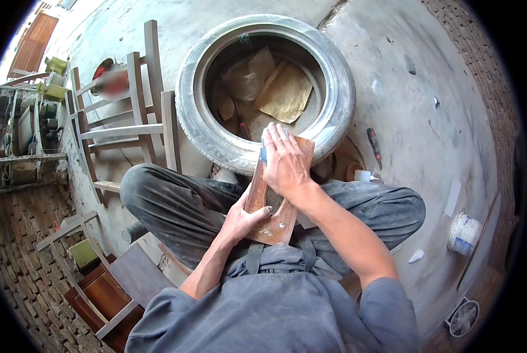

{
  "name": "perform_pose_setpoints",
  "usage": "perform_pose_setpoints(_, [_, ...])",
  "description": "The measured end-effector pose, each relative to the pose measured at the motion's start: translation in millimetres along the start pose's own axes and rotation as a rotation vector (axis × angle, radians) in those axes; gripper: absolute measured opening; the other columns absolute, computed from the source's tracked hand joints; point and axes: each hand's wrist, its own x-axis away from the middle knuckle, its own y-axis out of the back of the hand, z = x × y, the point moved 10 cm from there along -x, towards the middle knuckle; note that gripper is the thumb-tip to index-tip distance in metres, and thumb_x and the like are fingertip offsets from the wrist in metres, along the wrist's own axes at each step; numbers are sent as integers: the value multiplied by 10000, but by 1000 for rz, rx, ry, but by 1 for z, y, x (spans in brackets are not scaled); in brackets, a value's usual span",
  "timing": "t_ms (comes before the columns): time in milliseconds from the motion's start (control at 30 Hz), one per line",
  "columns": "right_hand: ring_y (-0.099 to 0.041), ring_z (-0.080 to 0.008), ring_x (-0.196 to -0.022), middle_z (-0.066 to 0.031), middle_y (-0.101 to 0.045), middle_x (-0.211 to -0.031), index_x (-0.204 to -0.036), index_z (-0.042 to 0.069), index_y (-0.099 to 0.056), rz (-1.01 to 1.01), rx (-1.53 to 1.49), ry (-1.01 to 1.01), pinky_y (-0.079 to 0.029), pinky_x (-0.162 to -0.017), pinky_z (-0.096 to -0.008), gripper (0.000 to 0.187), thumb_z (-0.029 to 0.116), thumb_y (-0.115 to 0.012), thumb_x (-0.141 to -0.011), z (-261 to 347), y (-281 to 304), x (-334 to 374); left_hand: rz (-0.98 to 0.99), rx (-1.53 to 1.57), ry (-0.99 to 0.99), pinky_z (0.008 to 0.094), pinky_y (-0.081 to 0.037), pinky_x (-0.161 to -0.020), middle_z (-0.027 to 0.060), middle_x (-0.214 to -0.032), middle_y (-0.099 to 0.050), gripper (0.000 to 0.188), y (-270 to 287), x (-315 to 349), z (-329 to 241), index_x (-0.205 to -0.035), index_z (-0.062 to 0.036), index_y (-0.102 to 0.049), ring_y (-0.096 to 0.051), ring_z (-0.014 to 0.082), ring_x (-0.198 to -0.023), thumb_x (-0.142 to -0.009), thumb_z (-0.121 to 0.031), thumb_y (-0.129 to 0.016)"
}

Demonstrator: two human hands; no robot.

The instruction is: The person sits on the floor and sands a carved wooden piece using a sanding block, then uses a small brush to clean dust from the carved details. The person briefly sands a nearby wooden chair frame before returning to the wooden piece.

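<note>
A reddish-brown wooden piece (273,231) with a gap along its middle lies slanted between my lap and the near rim of a grey, dusty tyre (194,97). My left hand (240,220) is closed round its lower left side, the thumb on top. On the upper part lies my right hand (287,167), its fingers long and close together. A small blue thing (263,155) shows at the edge of those fingers; most of it is hidden under them. Inside the tyre are a yellowish-brown sheet (285,93), a clear plastic bag (248,73) and a red-handled tool (244,130).
Wooden chair frames (122,130) stand at the left, with more wooden frames (119,317) at the lower left. A screwdriver (374,147) and small white container (363,176) lie right of the tyre. Farther right are a white bucket (465,231) and a fan (464,317).
</note>
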Motion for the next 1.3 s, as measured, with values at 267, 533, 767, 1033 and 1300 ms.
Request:
perform_pose_setpoints(267, [-449, -433, -1544, -341, -486, -1609, -1531, -123, -503, 14, 60, -234, -284, -1326, -509, 657, 135, -658, -947, -32, 32, 38, -30, -25, -45, 331, -386, -1235, 135, -1659, -500, 964, 5, 0, 3, -1697, -10, -335, -511, 183, -1474, -896, -167, -849])
perform_pose_setpoints(533, [-496, -424, -1509, -294, -537, -1586, -1514, -98, -535, 72, 51, 6, -337, -1310, -483, 614, 152, -665, -967, -39, 26, 22, -36, -3, -37, 325, -391, -1226, 126, -1647, -514, 955, 8, 1, 5, -1695, -27, -353, -520, 169, -1458, -888, -169, -844])
perform_pose_setpoints(767, [-525, -397, -1488, -285, -573, -1553, -1487, -98, -560, 68, 18, 299, -364, -1297, -460, 633, 100, -626, -890, -14, 21, -5, -16, -30, -38, 324, -406, -1210, 113, -1631, -528, 967, 3, 0, -2, -1700, -39, -349, -538, 165, -1434, -881, -173, -844])
perform_pose_setpoints(1033, [-548, -375, -1471, -280, -605, -1518, -1447, -65, -609, 91, 99, 431, -381, -1292, -463, 591, 43, -601, -866, -8, 27, -16, -10, -19, -38, 330, -408, -1215, 128, -1633, -524, 963, 3, -3, -2, -1698, -12, -335, -528, 171, -1449, -896, -161, -847])
perform_pose_setpoints(1300, [-644, -355, -1356, -259, -679, -1409, -1435, -50, -613, 111, 39, 523, -499, -1188, -452, 615, 110, -648, -842, 8, 30, 7, 2, 6, -39, 331, -388, -1235, 128, -1653, -497, 960, 5, -5, 2, -1689, 3, -341, -510, 189, -1470, -893, -169, -849])
